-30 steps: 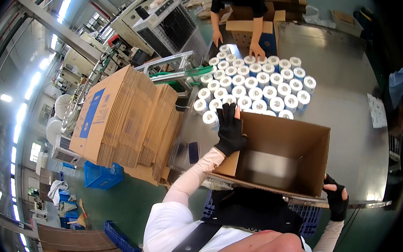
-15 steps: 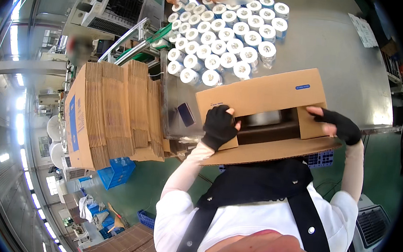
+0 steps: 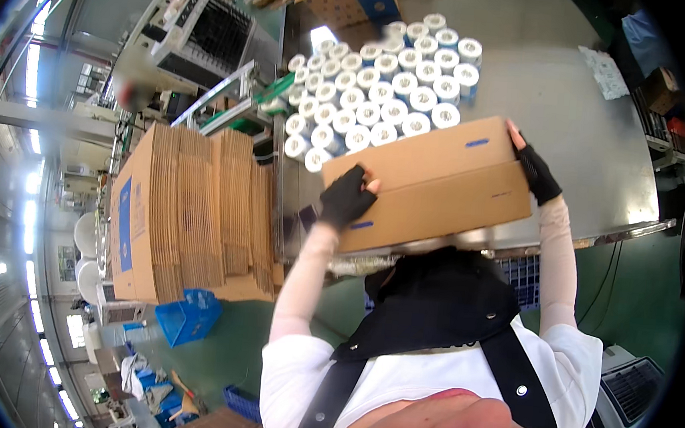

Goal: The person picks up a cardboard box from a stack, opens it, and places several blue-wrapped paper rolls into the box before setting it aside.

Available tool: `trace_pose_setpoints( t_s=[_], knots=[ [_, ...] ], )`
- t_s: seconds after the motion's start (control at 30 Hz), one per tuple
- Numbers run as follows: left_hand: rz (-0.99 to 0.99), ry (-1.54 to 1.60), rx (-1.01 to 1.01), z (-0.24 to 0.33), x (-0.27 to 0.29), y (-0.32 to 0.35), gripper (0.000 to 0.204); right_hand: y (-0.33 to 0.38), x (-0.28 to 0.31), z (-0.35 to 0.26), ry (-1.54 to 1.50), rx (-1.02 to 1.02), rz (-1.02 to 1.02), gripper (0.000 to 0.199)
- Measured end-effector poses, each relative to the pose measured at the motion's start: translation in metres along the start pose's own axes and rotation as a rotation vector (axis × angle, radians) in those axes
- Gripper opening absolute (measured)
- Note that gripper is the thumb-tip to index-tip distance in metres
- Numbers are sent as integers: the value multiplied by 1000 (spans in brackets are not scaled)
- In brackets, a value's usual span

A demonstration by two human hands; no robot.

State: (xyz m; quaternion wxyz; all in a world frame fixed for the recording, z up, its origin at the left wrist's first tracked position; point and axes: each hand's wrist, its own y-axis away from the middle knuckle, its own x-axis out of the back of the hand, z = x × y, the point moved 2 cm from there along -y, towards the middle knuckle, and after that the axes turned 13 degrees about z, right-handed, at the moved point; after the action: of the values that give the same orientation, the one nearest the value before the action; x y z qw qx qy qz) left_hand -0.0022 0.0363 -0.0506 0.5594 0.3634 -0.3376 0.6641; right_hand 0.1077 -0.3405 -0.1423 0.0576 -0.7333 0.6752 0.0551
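- While the fingers [image 3: 361,185] of the left hand [image 3: 346,198], in a black fingerless glove, are curled and clamped over the near-left edge of the plain brown corrugated cardboard box [image 3: 429,185], the right hand [image 3: 535,171], gloved the same way, presses flat on the far-right end, fingers together along the side.
- So the box is pinched between both hands, held up just over the front edge of the shiny grey metal table [image 3: 574,136], tilted a bit, closed faces toward the camera.
- Big change: a second ago the same box sat with its open mouth facing up and you could see right into it. Half a second ago it was mid-flip. Now the opening is gone from view, so it's been rolled over, and I'd guess the closed side is what gets worked on.
- Just behind the box, a packed cluster of white rolls with blue cores [image 3: 384,96] stands on the table, not touching it as far as I can tell.
- Off to the left, a tall stack of flattened brown cartons [image 3: 197,219] stands on edge, with a blue plastic basket [image 3: 187,316] on the green floor below.
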Motion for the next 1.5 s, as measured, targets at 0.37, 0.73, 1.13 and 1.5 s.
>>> trace_pose_setpoints(
  t_s=[0.37,0.73,1.13,1.5],
  knots=[
    [656,-505,318,-251,55,54,51,120,5,207,230,-716,-37,46],
    [-146,860,405,-188,-132,71,64,83,127,-14,233,-67,160,31],
    [239,502,527,-135,-174,74,49,70,-105,-187,-112,97,-121,35],
    [190,94,533,-54,5,48,70,124,-206,-77,319,29,-587,39]
  ],
)
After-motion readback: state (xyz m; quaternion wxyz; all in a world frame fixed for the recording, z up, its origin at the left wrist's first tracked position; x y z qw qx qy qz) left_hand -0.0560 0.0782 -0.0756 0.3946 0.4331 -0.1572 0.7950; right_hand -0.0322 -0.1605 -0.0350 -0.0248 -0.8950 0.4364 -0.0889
